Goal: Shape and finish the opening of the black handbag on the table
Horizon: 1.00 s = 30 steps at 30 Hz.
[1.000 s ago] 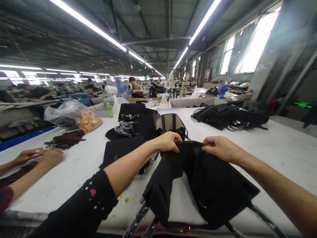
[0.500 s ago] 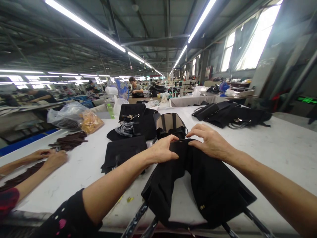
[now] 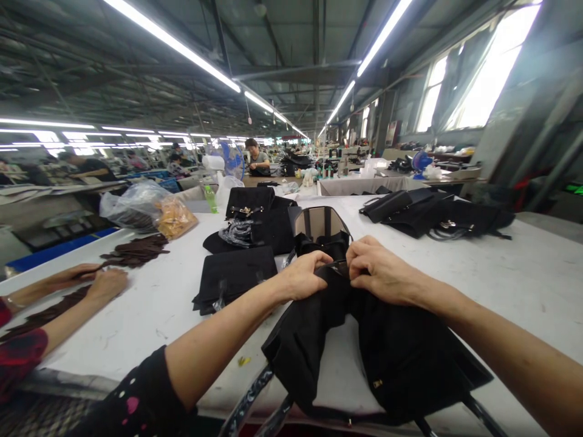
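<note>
The black bag lies across the near edge of the bench; my left hand pinches its far rim, my curled right hand grips just beside, fingertips hidden, and the handles run out of view below

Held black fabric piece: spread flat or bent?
Bent: the black fabric piece forms an arch, left hand and right hand at its top, white tabletop showing between its sides.
</note>
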Each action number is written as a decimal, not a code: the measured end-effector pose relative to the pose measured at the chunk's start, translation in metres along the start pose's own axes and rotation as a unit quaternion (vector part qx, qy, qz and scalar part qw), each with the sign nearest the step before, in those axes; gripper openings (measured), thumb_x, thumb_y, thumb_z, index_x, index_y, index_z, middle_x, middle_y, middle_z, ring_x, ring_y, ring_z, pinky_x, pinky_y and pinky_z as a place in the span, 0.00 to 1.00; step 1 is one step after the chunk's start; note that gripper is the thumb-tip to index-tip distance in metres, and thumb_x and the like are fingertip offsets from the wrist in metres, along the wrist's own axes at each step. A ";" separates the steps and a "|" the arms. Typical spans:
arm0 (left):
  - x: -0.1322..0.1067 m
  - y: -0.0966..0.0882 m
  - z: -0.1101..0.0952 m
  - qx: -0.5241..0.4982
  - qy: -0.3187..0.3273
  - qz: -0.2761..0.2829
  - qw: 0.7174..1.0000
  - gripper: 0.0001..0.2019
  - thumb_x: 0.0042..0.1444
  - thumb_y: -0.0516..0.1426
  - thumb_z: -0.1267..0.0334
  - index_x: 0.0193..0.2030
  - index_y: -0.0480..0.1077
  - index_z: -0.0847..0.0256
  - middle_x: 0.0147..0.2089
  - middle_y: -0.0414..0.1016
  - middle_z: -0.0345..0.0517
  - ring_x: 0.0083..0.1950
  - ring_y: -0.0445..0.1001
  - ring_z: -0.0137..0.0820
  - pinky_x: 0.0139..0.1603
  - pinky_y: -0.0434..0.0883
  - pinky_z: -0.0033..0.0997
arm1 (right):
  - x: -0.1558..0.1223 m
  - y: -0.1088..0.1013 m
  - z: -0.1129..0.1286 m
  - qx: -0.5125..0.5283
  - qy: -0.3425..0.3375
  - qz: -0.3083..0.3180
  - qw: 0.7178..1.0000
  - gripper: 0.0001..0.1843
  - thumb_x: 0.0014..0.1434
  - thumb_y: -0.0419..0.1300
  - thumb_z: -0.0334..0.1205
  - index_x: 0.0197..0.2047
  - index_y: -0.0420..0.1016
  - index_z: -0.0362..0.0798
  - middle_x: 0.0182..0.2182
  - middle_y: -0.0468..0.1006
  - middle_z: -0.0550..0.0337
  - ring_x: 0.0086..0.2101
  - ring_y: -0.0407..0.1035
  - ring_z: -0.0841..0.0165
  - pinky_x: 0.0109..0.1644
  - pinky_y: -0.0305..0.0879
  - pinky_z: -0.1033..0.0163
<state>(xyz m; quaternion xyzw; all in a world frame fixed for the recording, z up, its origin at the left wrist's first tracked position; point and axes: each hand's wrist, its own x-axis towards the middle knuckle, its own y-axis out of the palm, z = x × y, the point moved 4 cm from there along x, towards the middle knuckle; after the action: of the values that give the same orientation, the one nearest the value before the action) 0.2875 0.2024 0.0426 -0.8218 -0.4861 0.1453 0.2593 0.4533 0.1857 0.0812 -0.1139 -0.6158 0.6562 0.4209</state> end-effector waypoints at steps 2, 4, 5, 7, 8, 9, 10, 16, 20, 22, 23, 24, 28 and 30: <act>0.001 0.000 -0.001 0.008 0.011 0.024 1.000 0.23 0.43 0.56 0.71 0.50 0.68 0.62 0.41 0.78 0.43 0.37 0.74 0.30 0.30 0.67 0.23 | 0.001 -0.002 -0.003 -0.017 0.056 0.002 0.998 0.10 0.48 0.62 0.29 0.19 0.70 0.49 0.32 0.73 0.58 0.40 0.60 0.62 0.45 0.61 0.57; 0.003 -0.001 -0.001 0.024 0.016 0.043 0.999 0.22 0.42 0.57 0.71 0.48 0.70 0.61 0.41 0.78 0.43 0.37 0.74 0.30 0.31 0.68 0.23 | 0.003 -0.004 -0.008 -0.054 0.107 -0.024 0.992 0.11 0.48 0.62 0.32 0.18 0.68 0.48 0.31 0.73 0.56 0.39 0.60 0.61 0.45 0.61 0.55; 0.004 -0.002 0.000 0.028 0.015 0.049 0.998 0.22 0.42 0.57 0.71 0.48 0.71 0.61 0.41 0.78 0.42 0.37 0.75 0.31 0.32 0.68 0.24 | 0.004 -0.004 -0.010 -0.066 0.120 -0.034 0.990 0.12 0.48 0.62 0.32 0.17 0.67 0.48 0.31 0.73 0.55 0.38 0.60 0.60 0.44 0.60 0.54; 0.006 -0.005 0.001 0.028 0.004 0.058 0.998 0.23 0.40 0.57 0.72 0.47 0.72 0.61 0.41 0.78 0.41 0.37 0.75 0.31 0.33 0.69 0.24 | 0.005 -0.002 -0.011 -0.067 0.119 -0.042 0.990 0.12 0.48 0.61 0.32 0.17 0.66 0.48 0.31 0.73 0.55 0.38 0.60 0.60 0.43 0.60 0.55; 0.006 -0.006 0.001 0.023 -0.005 0.064 0.998 0.24 0.39 0.57 0.73 0.47 0.72 0.61 0.41 0.78 0.41 0.37 0.75 0.31 0.32 0.70 0.24 | 0.006 -0.001 -0.012 -0.061 0.116 -0.046 0.990 0.12 0.48 0.61 0.31 0.17 0.65 0.48 0.31 0.74 0.56 0.38 0.60 0.60 0.42 0.61 0.55; 0.007 -0.007 0.001 0.014 -0.016 0.070 0.997 0.24 0.39 0.57 0.73 0.47 0.72 0.60 0.40 0.78 0.41 0.36 0.75 0.30 0.32 0.70 0.24 | 0.006 0.000 -0.012 -0.055 0.113 -0.050 0.991 0.12 0.48 0.61 0.31 0.17 0.65 0.49 0.31 0.73 0.56 0.38 0.60 0.61 0.42 0.61 0.55; 0.007 -0.007 0.001 0.003 -0.024 0.076 0.997 0.24 0.38 0.57 0.73 0.47 0.72 0.60 0.40 0.78 0.40 0.35 0.75 0.30 0.31 0.70 0.24 | 0.006 0.000 -0.013 -0.051 0.111 -0.054 0.991 0.12 0.48 0.60 0.31 0.17 0.65 0.49 0.31 0.73 0.56 0.38 0.60 0.61 0.42 0.61 0.56; 0.014 -0.006 -0.003 0.005 -0.002 0.066 0.998 0.19 0.44 0.58 0.68 0.46 0.73 0.61 0.39 0.79 0.41 0.35 0.75 0.30 0.32 0.70 0.24 | 0.002 0.001 -0.017 -0.040 0.112 -0.071 0.990 0.10 0.50 0.63 0.34 0.20 0.69 0.49 0.33 0.74 0.57 0.41 0.60 0.60 0.47 0.60 0.54; 0.018 -0.005 -0.002 0.044 0.020 0.048 0.998 0.15 0.48 0.58 0.64 0.44 0.74 0.62 0.38 0.79 0.42 0.36 0.75 0.30 0.35 0.70 0.25 | 0.001 0.001 -0.014 -0.026 0.114 -0.083 0.990 0.07 0.48 0.67 0.37 0.29 0.71 0.49 0.36 0.74 0.57 0.43 0.60 0.59 0.49 0.59 0.52; 0.018 -0.005 -0.003 0.058 0.030 0.045 0.997 0.14 0.48 0.58 0.64 0.43 0.74 0.63 0.38 0.78 0.42 0.36 0.75 0.30 0.36 0.70 0.26 | 0.001 -0.001 -0.012 -0.014 0.107 -0.083 0.991 0.08 0.48 0.67 0.37 0.31 0.72 0.50 0.38 0.75 0.57 0.45 0.61 0.58 0.50 0.58 0.52; 0.018 -0.006 -0.004 0.068 0.039 0.037 0.996 0.15 0.48 0.58 0.65 0.44 0.74 0.63 0.38 0.78 0.42 0.37 0.75 0.30 0.37 0.70 0.26 | 0.001 -0.002 -0.012 -0.008 0.101 -0.082 0.991 0.07 0.49 0.66 0.36 0.32 0.72 0.50 0.39 0.75 0.58 0.45 0.61 0.58 0.51 0.58 0.51; 0.018 -0.006 -0.007 0.078 0.050 0.024 0.995 0.16 0.48 0.58 0.65 0.45 0.74 0.63 0.39 0.78 0.42 0.37 0.74 0.30 0.37 0.70 0.26 | 0.001 -0.005 -0.012 -0.004 0.097 -0.086 0.992 0.07 0.50 0.65 0.36 0.33 0.73 0.50 0.39 0.75 0.57 0.46 0.61 0.58 0.52 0.58 0.52; 0.019 -0.008 -0.021 0.114 0.115 -0.033 0.986 0.20 0.47 0.60 0.67 0.50 0.72 0.61 0.43 0.78 0.44 0.39 0.74 0.29 0.40 0.70 0.26 | -0.010 -0.022 -0.022 0.055 0.143 -0.137 0.979 0.06 0.54 0.61 0.41 0.36 0.74 0.51 0.40 0.76 0.58 0.45 0.65 0.60 0.51 0.59 0.55; 0.021 -0.005 -0.029 0.138 0.145 -0.038 0.979 0.16 0.48 0.60 0.66 0.47 0.73 0.60 0.42 0.78 0.43 0.39 0.73 0.29 0.41 0.70 0.26 | -0.020 -0.029 -0.031 0.095 0.218 -0.151 0.959 0.09 0.57 0.58 0.45 0.37 0.74 0.51 0.39 0.78 0.58 0.41 0.68 0.62 0.46 0.62 0.58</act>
<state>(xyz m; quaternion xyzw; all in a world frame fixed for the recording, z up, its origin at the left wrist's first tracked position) 0.3078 0.2144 0.0697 -0.7714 -0.4499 0.0801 0.4429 0.4988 0.1904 0.0934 -0.1198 -0.4539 0.5998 0.6480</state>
